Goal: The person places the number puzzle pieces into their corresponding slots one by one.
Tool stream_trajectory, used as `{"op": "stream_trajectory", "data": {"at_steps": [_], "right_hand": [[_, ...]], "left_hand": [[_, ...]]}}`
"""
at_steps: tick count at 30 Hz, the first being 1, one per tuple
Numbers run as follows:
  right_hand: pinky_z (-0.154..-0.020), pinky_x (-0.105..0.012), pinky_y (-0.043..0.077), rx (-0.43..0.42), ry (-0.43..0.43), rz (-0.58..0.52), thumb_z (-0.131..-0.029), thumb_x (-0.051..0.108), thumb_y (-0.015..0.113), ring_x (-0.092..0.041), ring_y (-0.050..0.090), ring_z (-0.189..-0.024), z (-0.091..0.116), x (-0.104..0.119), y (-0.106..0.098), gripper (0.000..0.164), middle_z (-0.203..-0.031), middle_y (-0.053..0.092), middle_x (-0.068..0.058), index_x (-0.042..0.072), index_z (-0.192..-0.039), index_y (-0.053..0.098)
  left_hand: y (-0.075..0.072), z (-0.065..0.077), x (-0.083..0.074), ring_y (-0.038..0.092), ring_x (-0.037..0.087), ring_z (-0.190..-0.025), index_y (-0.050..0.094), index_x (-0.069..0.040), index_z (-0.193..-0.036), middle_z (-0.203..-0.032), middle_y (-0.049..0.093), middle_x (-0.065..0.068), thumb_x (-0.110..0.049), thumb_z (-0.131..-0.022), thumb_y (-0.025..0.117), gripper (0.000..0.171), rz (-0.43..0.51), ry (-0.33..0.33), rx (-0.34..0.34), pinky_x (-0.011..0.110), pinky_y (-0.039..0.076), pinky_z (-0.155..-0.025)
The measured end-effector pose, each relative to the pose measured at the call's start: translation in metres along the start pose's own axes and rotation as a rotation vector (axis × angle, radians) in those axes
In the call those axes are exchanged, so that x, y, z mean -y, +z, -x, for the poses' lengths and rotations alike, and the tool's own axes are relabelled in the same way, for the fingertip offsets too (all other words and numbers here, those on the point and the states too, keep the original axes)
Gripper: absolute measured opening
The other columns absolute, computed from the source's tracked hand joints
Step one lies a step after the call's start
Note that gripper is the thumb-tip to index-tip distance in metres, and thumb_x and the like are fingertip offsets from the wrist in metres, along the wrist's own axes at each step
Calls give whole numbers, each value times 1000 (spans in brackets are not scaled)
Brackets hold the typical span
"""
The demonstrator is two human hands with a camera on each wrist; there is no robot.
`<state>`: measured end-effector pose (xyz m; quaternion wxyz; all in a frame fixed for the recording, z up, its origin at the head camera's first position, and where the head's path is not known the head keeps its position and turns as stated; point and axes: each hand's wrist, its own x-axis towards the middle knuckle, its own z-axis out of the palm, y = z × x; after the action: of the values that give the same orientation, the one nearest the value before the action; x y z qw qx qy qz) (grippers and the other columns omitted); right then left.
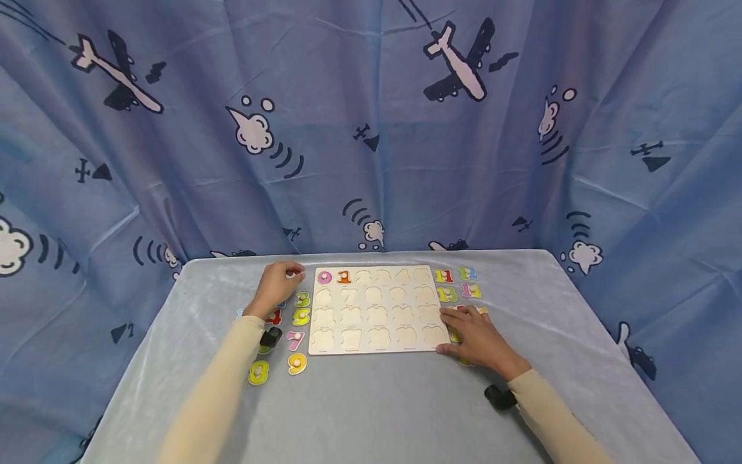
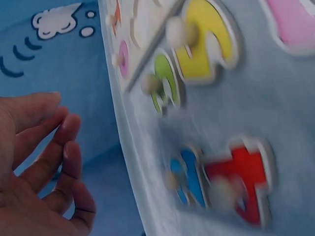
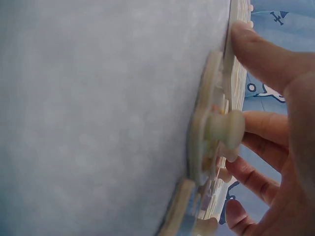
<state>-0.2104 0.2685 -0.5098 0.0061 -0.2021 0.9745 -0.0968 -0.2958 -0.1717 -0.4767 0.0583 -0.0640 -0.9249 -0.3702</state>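
A pale wooden number board (image 1: 371, 310) lies on the table, with a pink 0 (image 1: 324, 277) and an orange 1 (image 1: 344, 277) in its top row. Just left of its upper corner, my left hand (image 1: 277, 285) hovers with loosely bent fingers and nothing between them. In the left wrist view, a green 3 (image 2: 166, 78), a yellow 5 (image 2: 209, 42), a blue piece (image 2: 193, 169) and a red 4 (image 2: 241, 182) lie near that hand. My right hand (image 1: 478, 338) touches the board's right edge with thumb and fingers, partly covering pieces there. A knobbed piece (image 3: 202, 132) sits under its fingers in the right wrist view.
More knobbed numbers lie left of the board, among them a pink 7 (image 1: 295, 340), a yellow 9 (image 1: 297, 363) and a green 8 (image 1: 258, 372). On the right are a red 11 (image 1: 444, 276) and a blue 12 (image 1: 467, 273). A blue curtain (image 1: 371, 129) hangs behind the table.
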Motion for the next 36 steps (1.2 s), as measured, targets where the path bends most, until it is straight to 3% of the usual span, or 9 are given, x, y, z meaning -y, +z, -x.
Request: {"op": "stream_trajectory", "data": {"at_steps": [7,15,23,36], "right_hand": [[-95,-55,39,4,8,-7,-75,58,76,-33,48,-125,-2,0,1,81,-144,55,-5,11,-139,57],[-96,-56,40,-2,2,-19,-73,58,78,-33,49,-123,-1,0,0,82,-143,57,-6,10,-137,58],[-110,-60,34,10,-21,-75,-76,52,79,-41,48,-130,-1,0,0,80,-143,56,-12,4,-136,58],[-114,-60,30,36,-7,-88,-77,49,79,-42,45,-135,0,0,0,80,-144,54,-14,3,-137,56]], "left_hand": [[-17,13,21,61,28,-95,71,-2,-114,-104,70,15,-16,-94,65,25,-33,-67,23,43,49,-85],[-25,22,43,65,24,-87,73,-1,-108,-97,72,14,-11,-90,68,21,-68,-116,91,40,52,-80],[-25,25,49,63,20,-86,74,-4,-106,-94,71,10,-13,-90,70,19,-49,-232,162,35,51,-78],[-22,26,52,58,20,-83,72,-3,-105,-90,67,9,-14,-91,70,17,-54,-236,180,32,47,-76]]}}
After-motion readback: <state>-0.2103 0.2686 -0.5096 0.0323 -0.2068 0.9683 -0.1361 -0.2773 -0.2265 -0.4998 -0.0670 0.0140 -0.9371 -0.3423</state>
